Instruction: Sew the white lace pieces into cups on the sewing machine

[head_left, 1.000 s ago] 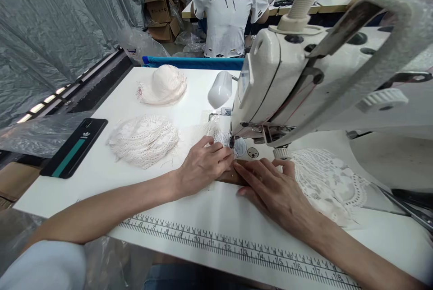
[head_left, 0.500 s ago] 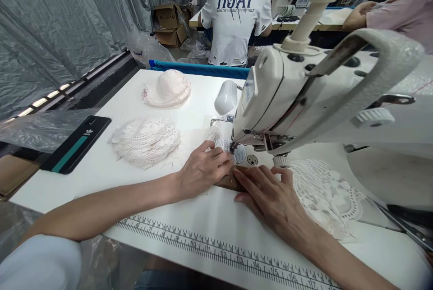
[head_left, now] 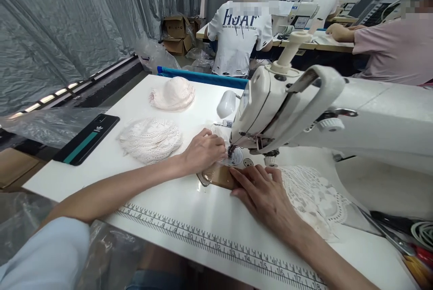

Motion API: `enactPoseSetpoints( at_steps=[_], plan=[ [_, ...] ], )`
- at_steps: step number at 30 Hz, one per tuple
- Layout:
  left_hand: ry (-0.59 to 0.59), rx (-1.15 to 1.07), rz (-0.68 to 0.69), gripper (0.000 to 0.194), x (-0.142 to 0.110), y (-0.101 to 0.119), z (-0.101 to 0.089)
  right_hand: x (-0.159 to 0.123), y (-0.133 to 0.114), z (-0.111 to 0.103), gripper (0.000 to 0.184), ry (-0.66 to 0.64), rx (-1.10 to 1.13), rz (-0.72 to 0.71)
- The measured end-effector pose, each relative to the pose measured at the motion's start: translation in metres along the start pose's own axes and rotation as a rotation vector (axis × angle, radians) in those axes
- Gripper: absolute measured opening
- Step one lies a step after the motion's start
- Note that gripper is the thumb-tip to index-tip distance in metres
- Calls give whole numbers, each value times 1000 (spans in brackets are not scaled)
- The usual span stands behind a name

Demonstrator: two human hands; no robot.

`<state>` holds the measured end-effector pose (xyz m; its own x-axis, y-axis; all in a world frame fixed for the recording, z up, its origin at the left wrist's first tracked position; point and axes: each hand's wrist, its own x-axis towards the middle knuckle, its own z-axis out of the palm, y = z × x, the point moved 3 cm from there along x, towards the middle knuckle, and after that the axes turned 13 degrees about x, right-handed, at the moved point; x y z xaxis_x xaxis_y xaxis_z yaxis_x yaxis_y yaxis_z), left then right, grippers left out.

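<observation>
My left hand (head_left: 204, 151) is closed in a pinch just left of the needle and presser foot (head_left: 231, 151). White lace (head_left: 220, 131) shows behind its fingertips, and the pinched part is hidden. Below the fingers lies a brown flat plate (head_left: 218, 176) with a shiny clear end. My right hand (head_left: 262, 188) lies palm down with fingers stretched out, its index fingertip on the plate's right end. White lace pieces (head_left: 313, 193) lie to the right of that hand. The white sewing machine (head_left: 267, 105) stands over the work.
Left on the table are a lace pile (head_left: 150, 140), a pale pink cup-shaped piece (head_left: 174, 94) and a black phone (head_left: 88, 139). A ruler strip (head_left: 216, 247) runs along the front edge. Scissors (head_left: 389, 231) lie right. People sit at machines beyond.
The view has shifted, showing more of the machine's right side. My left hand has moved slightly up and left off the brown plate, uncovering more of it. My right hand stays flat.
</observation>
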<state>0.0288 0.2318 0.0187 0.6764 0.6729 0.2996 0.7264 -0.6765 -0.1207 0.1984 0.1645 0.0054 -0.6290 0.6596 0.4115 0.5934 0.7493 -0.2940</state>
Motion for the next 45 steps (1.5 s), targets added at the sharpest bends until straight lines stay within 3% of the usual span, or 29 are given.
enactPoseSetpoints(
  at_steps=[5,9,12,15,18,20,22,28,36,42,45],
  plan=[
    [-306,-136,-209,15,33,-20,4,3,10,-3,35,-34,-70,45],
    [-436,-155,-322,12,25,-18,-12,4,14,-7,37,-28,-15,133],
    [-490,-254,-327,12,-2,1,-42,6,1,-13,46,-43,340,214],
    [-466,-614,-384,21,-29,27,-78,8,-27,-20,61,-152,794,312],
    [-412,-801,-431,24,-51,48,-105,6,-58,-28,44,-228,1091,371],
    [-372,-866,-428,23,-63,58,-116,1,-73,-31,32,-223,1238,421],
    [-349,-926,-421,21,-75,65,-121,-9,-83,-31,31,-237,1371,458],
    [-494,-1370,-568,25,-116,95,-107,-44,-100,-29,28,-516,1497,480],
    [-564,-1574,-678,24,-145,133,-77,-72,-117,-28,25,-559,1364,504],
    [-574,-1698,-717,25,-163,137,-62,-93,-113,-22,25,-601,1381,589],
    [-658,-1753,-786,27,-173,137,-55,-103,-111,-18,27,-632,1366,650]
  ],
)
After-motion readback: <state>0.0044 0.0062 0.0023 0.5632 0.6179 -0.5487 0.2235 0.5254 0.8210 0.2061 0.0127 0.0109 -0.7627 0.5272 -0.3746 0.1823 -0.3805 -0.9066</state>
